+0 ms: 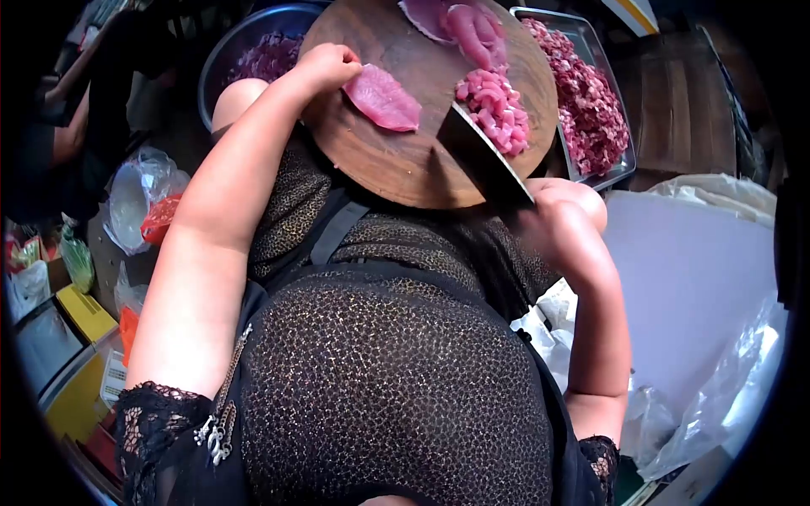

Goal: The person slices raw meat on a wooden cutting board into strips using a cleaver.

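On a round wooden chopping board (405, 173), a flat pink slice of meat (384, 99) lies towards the left. My left hand (331, 67) has its fingers closed at the slice's upper left edge, pinching it. My right hand (561, 221) is wrapped round the handle of a cleaver (483, 153), slightly blurred; the handle itself is hidden. The broad dark blade slants over the board's right side, its tip beside a heap of cut meat pieces (498, 110). Behind that heap, larger uncut meat pieces (472, 32) rest at the board's far edge.
A metal tray (631, 160) of minced or chopped meat stands right of the board. At the left is a metal bowl (207, 88) with more meat. Plastic bags (139, 198) lie at the left, and a pale board or lid (675, 270) is at the right. Another person (80, 118) is at the far left.
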{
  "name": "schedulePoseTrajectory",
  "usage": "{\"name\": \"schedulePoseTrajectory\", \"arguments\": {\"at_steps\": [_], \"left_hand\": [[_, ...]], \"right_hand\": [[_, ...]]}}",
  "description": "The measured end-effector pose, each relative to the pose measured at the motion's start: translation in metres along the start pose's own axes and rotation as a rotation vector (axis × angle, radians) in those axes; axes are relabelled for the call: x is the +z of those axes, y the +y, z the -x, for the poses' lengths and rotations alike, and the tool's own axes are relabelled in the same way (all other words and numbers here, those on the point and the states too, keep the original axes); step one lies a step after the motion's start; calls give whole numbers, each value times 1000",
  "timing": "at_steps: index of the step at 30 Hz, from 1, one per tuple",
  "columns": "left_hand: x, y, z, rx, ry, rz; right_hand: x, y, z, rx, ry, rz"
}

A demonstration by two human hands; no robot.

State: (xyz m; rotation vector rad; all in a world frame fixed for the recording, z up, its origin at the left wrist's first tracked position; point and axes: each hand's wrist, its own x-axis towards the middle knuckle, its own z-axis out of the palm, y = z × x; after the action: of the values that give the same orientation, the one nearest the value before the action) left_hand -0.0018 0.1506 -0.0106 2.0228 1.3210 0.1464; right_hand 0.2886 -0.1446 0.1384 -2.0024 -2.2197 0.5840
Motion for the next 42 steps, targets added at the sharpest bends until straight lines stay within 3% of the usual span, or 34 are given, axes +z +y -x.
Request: {"name": "schedulePoseTrajectory", "arguments": {"at_steps": [2, 3, 5, 6, 8, 12, 14, 15, 16, 17, 18, 20, 22, 24, 26, 28, 31, 35, 42], "left_hand": [[-1, 19, 11, -12, -39, -70], [-2, 29, 17, 47, -86, 10], [-13, 48, 24, 115, -174, 142], [-23, 66, 29, 124, -169, 117], [-45, 97, 42, 234, -211, 361], [-62, 133, 76, 391, -203, 392], [-53, 119, 82, 578, -205, 317], [-36, 99, 82, 639, -133, 195], [-23, 83, 85, 757, -75, -35], [-7, 65, 91, 737, -117, -134], [2, 58, 100, 645, -235, -232], [20, 35, 108, 757, -69, -187], [24, 40, 112, 690, 5, -148], [34, 49, 106, 628, 90, -113], [50, 54, 87, 834, 333, -162], [66, 51, 72, 833, 339, -178], [81, 51, 61, 702, 384, -151], [84, 50, 62, 644, 363, -56], [76, 53, 62, 719, 352, 47]], "right_hand": [[25, 9, -4, 262, -30, -150], [27, 8, -8, 269, -10, -164], [28, 7, -20, 532, -71, -471], [32, 11, -22, 526, -51, -489], [44, 18, -23, 523, 39, -480], [55, 22, -17, 522, 35, -472], [62, 23, -10, 491, 86, -674], [61, 24, -7, 488, 85, -682], [56, 27, -4, 534, -6, -887], [53, 25, -2, 577, -104, -1089], [51, 19, 1, 574, -111, -1094], [50, 7, 7, 576, 33, -1018], [54, 0, 6, 510, 83, -844], [55, -8, -4, 310, 222, -559], [56, -16, -22, 236, 244, -309], [63, -19, -39, 85, 287, -169], [61, -29, -57, 70, 236, -11], [53, -31, -66, 53, 187, 36], [56, -35, -120, 108, 55, 12]]}}
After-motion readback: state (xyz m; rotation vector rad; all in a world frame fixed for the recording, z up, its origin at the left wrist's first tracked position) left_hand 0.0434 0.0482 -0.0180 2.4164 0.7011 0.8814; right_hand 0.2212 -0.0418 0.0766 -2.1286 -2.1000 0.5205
